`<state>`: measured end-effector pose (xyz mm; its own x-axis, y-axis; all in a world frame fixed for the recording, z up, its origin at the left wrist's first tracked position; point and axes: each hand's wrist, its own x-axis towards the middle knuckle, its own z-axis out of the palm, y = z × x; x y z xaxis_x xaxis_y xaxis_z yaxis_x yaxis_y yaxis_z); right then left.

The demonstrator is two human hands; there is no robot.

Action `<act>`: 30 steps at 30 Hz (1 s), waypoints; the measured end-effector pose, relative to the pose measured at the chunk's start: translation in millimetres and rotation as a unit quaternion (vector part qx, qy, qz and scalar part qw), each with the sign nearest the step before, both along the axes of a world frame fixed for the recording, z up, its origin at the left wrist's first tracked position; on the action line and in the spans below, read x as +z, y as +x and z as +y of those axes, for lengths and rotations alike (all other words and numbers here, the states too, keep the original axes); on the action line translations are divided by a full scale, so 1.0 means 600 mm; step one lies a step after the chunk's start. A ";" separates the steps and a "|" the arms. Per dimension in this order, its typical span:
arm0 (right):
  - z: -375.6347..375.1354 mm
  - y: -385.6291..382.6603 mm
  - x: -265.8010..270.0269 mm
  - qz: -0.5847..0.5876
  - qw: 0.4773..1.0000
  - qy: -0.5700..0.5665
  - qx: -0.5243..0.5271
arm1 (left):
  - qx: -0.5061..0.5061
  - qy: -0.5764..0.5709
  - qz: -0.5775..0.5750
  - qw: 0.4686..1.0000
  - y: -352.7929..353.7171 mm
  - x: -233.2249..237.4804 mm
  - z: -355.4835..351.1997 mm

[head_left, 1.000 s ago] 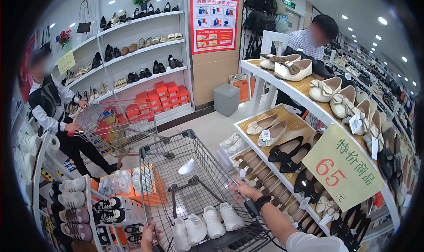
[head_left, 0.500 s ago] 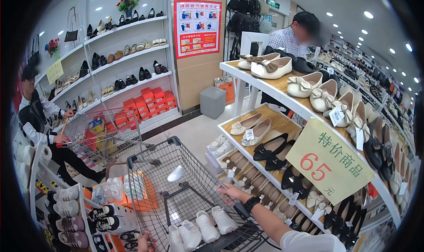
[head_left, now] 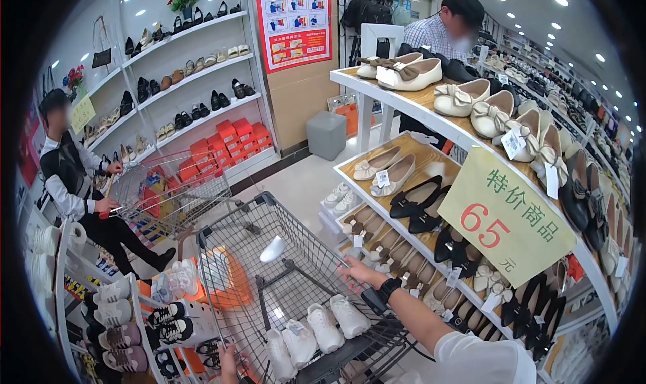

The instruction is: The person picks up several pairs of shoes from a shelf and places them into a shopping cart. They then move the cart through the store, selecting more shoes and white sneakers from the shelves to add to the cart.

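A wire shopping cart stands in front of me, seen from above. My right hand, with a dark watch on the wrist, is closed on its right rim. At the lower left, my left hand grips the left side of the cart, partly cut off by the frame edge. White sneakers stand in a row at the near end of the cart. Farther in is a small white oval thing whose kind I cannot make out.
To the right, a tiered rack of flat shoes carries a yellow price sign. A person holds another cart at left; another person stands behind the rack. Sneaker shelves flank my cart's left side.
The view has shifted slightly, with the cart and both hands a little farther right and the person at left more fully visible. Both hands keep their hold on the cart.
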<state>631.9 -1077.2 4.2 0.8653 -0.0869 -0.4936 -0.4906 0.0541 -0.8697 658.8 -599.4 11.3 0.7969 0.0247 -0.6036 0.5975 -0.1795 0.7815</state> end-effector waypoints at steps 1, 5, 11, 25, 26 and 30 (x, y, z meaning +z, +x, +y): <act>0.006 -0.004 0.003 0.002 1.000 0.001 0.001 | 0.001 0.001 0.002 1.000 -0.004 -0.015 0.011; 0.018 -0.032 0.009 0.023 0.999 -0.025 -0.021 | 0.075 0.009 -0.080 0.994 -0.022 -0.068 0.033; 0.013 -0.094 0.004 0.014 1.000 -0.017 0.009 | 0.071 -0.013 -0.086 0.994 -0.137 0.031 -0.020; 0.006 -0.275 0.000 0.007 1.000 -0.017 0.007 | 0.028 -0.134 0.025 0.990 -0.289 -0.022 0.016; 0.005 -0.283 0.002 0.006 1.000 -0.016 0.009 | 0.057 -0.086 0.035 0.994 -0.290 -0.015 0.000; 0.004 -0.314 0.002 0.014 1.000 -0.017 0.008 | 0.024 -0.071 0.064 0.995 -0.307 0.005 -0.011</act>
